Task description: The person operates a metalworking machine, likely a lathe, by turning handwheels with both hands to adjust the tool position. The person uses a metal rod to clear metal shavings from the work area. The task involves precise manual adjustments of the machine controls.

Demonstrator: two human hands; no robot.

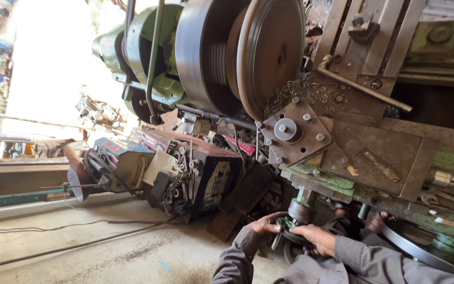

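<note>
Both my hands rest on a small dark handwheel [293,231] low on the front of a big green lathe [342,184]. My left hand [265,224] grips the wheel's left side near its short metal handle [276,241]. My right hand [315,236] lies over the wheel's right rim. Grey sleeves cover both arms. Above the hands sits the square tool post [290,130] on the carriage, close to a large round disc [269,52] mounted on the lathe's spindle. Metal chips [290,89] lie between disc and tool post.
A box packed with tools and scrap parts [185,173] stands on the concrete floor [80,252] left of my hands. Cables [53,229] run across the floor. A large ring-shaped part [421,247] lies at the lower right. Bright daylight fills the upper left.
</note>
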